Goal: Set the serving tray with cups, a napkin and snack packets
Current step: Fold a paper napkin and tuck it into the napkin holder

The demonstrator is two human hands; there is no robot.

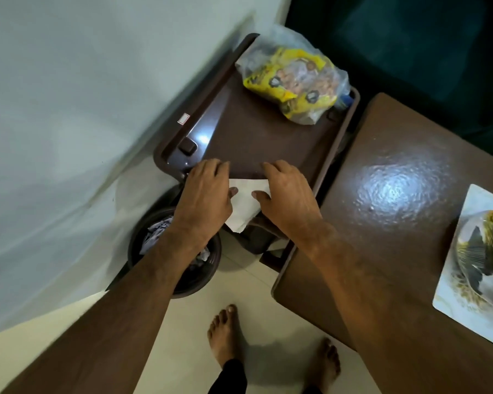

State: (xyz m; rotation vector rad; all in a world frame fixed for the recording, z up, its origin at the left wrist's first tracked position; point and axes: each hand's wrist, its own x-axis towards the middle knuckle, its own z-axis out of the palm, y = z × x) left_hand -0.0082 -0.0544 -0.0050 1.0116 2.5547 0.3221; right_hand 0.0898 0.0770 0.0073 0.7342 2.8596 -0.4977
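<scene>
A dark brown serving tray [254, 132] lies ahead of me, its left side against a white wall. At its far end rests a clear plastic bag holding yellow snack packets [292, 81]. A white paper napkin [246, 204] lies at the tray's near edge and hangs partly past it. My left hand [204, 194] grips the napkin's left side, thumb on top. My right hand [288, 194] grips its right side the same way. No cups are in view.
A brown table [396, 172] stands to the right with a picture placemat [478, 265] at its right edge. A dark waste bin [180, 251] with crumpled paper sits on the floor under my left forearm. My bare feet stand on pale tiles.
</scene>
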